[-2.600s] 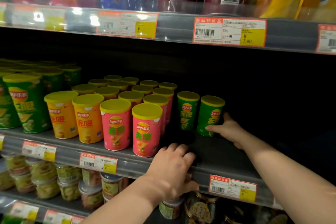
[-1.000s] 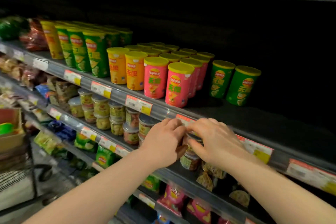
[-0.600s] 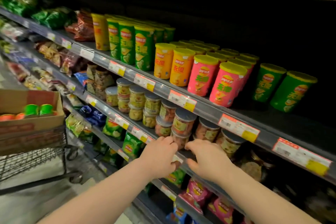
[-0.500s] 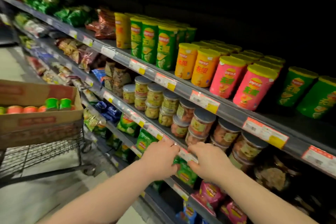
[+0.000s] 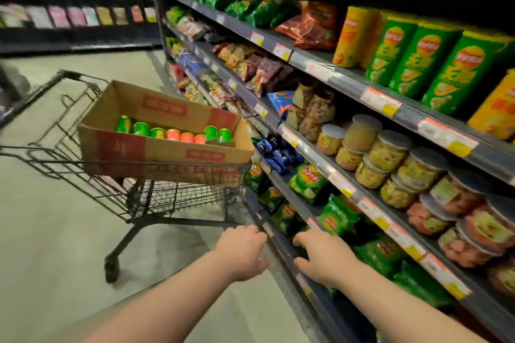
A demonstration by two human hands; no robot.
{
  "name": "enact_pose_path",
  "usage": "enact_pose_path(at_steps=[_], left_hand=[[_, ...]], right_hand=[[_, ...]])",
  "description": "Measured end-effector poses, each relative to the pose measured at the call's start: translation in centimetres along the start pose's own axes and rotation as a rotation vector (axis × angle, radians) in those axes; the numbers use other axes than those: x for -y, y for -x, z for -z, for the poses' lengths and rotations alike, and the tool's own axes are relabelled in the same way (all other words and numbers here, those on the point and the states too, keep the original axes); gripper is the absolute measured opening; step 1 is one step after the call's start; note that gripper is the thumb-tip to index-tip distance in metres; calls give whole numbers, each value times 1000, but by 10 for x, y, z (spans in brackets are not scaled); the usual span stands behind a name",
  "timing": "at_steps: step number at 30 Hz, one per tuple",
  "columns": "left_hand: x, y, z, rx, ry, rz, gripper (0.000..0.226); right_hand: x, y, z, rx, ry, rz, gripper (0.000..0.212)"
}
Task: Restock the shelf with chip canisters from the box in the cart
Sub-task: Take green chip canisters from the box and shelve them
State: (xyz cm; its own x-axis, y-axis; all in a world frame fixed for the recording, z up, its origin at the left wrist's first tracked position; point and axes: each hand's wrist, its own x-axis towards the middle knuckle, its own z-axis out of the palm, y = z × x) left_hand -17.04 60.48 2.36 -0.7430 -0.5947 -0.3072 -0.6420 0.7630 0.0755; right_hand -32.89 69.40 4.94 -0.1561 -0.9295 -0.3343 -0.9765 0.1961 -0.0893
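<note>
A cardboard box (image 5: 156,153) sits in a black wire cart (image 5: 172,198) on my left. Inside it lie several small green and pink chip canisters (image 5: 178,133). The chip shelf (image 5: 376,97) runs along the right, with tall green canisters (image 5: 401,56) and a yellow one (image 5: 352,36) standing on it. My left hand (image 5: 243,252) and my right hand (image 5: 320,256) hang in front of me, below and to the right of the cart, close to a low shelf edge. Both hold nothing, fingers loosely curled.
Lower shelves on the right carry clear snack tubs (image 5: 390,159) and green chip bags (image 5: 309,181). Another shelving row (image 5: 75,0) stands across the aisle at the back left. Grey floor (image 5: 55,231) lies between me and the cart.
My view has swung left from the small canisters toward the cart, which is now nearer. Both hands have come off the shelf and dropped lower, holding nothing.
</note>
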Motion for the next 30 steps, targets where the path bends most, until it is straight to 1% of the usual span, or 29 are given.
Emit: enact_pose_path(at_steps=[6,11,16,20,30], left_hand=[[64,19,-26,54,59,133,52],[96,22,-39,91,122,235,53],[137,8,-37,101,164,330,51],[167,-24,-27,119,188,408,53],[213,-135,26,118,191,440,49]], right_hand=[[54,-47,-9,85,55,95,39],[79,-90,-15,133,75,178,43],[97,-145,-10,151,90,256,46],[99,-197,2,164,87,305,45],[60,-322,54,197,74,339,42]])
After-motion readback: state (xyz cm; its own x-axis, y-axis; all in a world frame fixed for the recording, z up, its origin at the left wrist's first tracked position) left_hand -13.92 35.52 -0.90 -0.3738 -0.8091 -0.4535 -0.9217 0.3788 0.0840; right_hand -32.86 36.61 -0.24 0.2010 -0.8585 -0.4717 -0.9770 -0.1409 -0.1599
